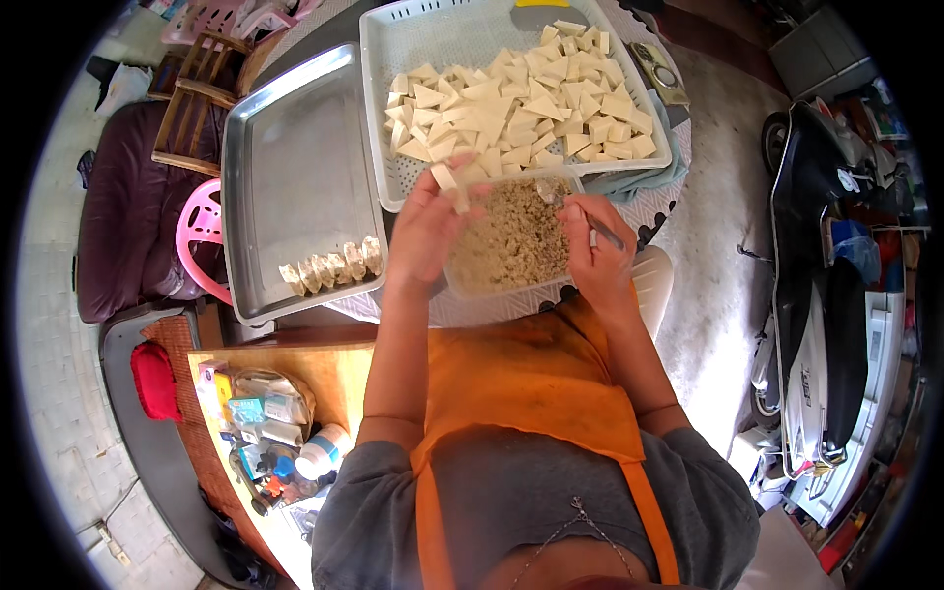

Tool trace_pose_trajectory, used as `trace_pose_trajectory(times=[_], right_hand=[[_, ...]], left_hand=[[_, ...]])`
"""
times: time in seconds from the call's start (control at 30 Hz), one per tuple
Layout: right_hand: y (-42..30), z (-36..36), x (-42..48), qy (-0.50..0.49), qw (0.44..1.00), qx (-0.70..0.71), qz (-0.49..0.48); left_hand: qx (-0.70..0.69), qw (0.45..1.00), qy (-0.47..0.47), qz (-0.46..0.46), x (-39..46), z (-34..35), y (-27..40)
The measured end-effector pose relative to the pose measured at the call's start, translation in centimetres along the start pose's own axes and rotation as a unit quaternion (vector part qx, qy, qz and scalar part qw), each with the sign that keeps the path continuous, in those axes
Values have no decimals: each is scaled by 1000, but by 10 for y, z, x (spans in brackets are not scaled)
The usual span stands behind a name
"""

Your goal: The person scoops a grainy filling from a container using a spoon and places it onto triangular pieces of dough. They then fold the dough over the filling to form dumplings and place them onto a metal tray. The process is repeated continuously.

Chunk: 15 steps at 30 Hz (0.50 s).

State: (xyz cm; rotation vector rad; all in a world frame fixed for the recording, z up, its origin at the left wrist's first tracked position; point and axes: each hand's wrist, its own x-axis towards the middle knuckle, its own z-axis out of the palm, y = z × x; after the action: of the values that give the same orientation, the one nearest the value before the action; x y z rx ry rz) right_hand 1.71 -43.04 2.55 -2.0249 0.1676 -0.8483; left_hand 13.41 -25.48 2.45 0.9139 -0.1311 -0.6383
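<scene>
Between the fingers of my left hand [422,236] is a pale tofu piece [448,186], held above the left rim of a plastic tub. My right hand [599,247] grips a metal spoon [606,231], its bowl at the crumbly brown filling [520,236] in that tub [472,290]. Behind the tub, a white perforated crate [428,37] holds many cut tofu pieces [516,110], several of them triangular. To the left lies a metal tray [295,162] with a row of filled tofu pieces [332,267] along its near edge.
A yellow-handled scraper [549,13] lies at the crate's far end. A phone [658,72] and a grey-green cloth [653,179] lie right of the crate. A pink plastic chair [199,236] stands beside the tray. A wooden table [332,361] with bottles and boxes is at lower left.
</scene>
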Motion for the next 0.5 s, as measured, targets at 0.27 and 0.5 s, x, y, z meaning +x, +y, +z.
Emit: trace_pose_trajectory(times=[0.27, 0.5], right_hand=[[-24, -2, -11, -31, 990, 32, -131], [-24, 6, -15, -50, 987, 17, -154]], left_hand=[[92, 995, -30, -27, -8, 19, -32], [130, 991, -16, -39, -14, 22, -29]])
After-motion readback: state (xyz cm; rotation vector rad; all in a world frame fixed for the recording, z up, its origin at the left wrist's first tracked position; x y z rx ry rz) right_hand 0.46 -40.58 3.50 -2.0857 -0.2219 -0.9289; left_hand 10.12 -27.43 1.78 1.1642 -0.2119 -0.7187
